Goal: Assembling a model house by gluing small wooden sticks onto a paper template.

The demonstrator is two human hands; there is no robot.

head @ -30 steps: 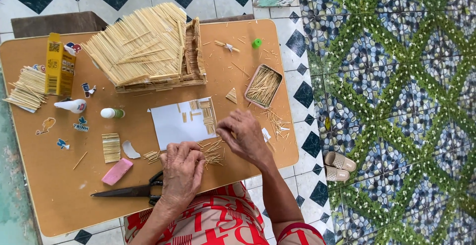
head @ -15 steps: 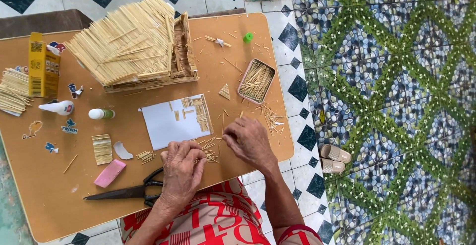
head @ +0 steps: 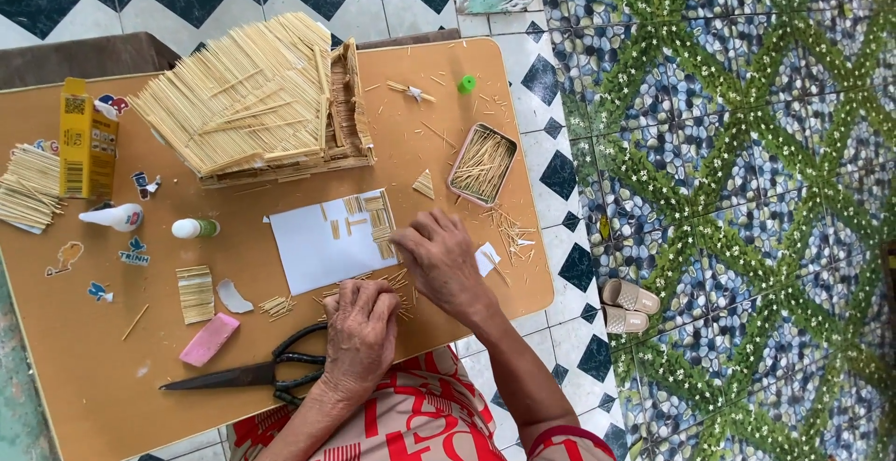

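Note:
My left hand (head: pixel 359 330) is curled on the table's near edge over a small bunch of toothpicks (head: pixel 399 284). Just beyond it, my right hand (head: pixel 439 260) has bent fingers pinching the same bunch at the right edge of a white paper sheet (head: pixel 313 246). Short rows of glued toothpicks (head: pixel 375 218) lie on that sheet. A toothpick house with a sloped roof (head: pixel 252 102) stands at the back of the brown table (head: pixel 84 377). Whatever lies under my palms is hidden.
A metal tin of toothpicks (head: pixel 482 164) sits right of the sheet, with loose sticks (head: pixel 511 235) beside it. Black scissors (head: pixel 252 372), a pink eraser (head: pixel 209 339), glue bottles (head: pixel 114 216), a yellow box (head: pixel 87 139) and a stick bundle (head: pixel 28 186) lie left. Sandals (head: pixel 630 304) rest on the floor.
Both hands stay together at the sheet's near right corner, fingers shifting slightly. The view has drifted a little, nothing else on the table has moved.

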